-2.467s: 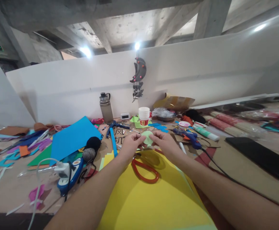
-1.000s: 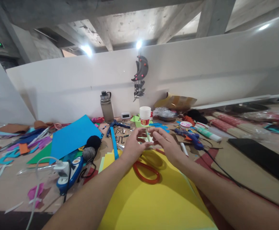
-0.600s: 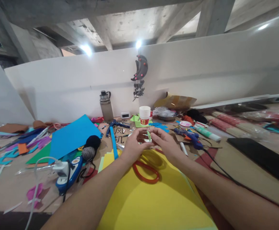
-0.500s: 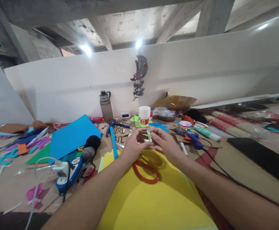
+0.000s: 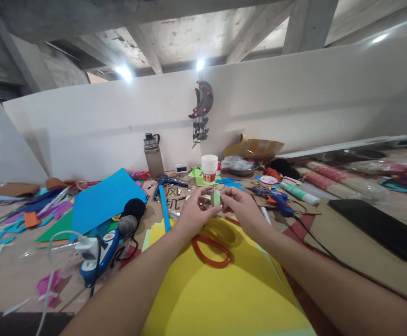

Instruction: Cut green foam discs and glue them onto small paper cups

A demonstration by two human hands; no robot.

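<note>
A yellow sheet (image 5: 221, 294) lay at the middle of the worktop's (image 5: 7, 280) near edge, with a blue sheet (image 5: 107, 200) to its left, farther back. A bottle (image 5: 153, 161) stood upright by the far edge. Above the yellow sheet's far edge, the left hand (image 5: 195, 210) was curled, thumb apart from fingers, and the right hand (image 5: 242, 208) faced it. Scissors (image 5: 219, 264) lay on the yellow sheet, stacked cups (image 5: 209, 164) near the worktop's far edge. The green disc (image 5: 215, 198) was between the hands, pinched by the right; whether the left touched it, I could not tell.
</note>
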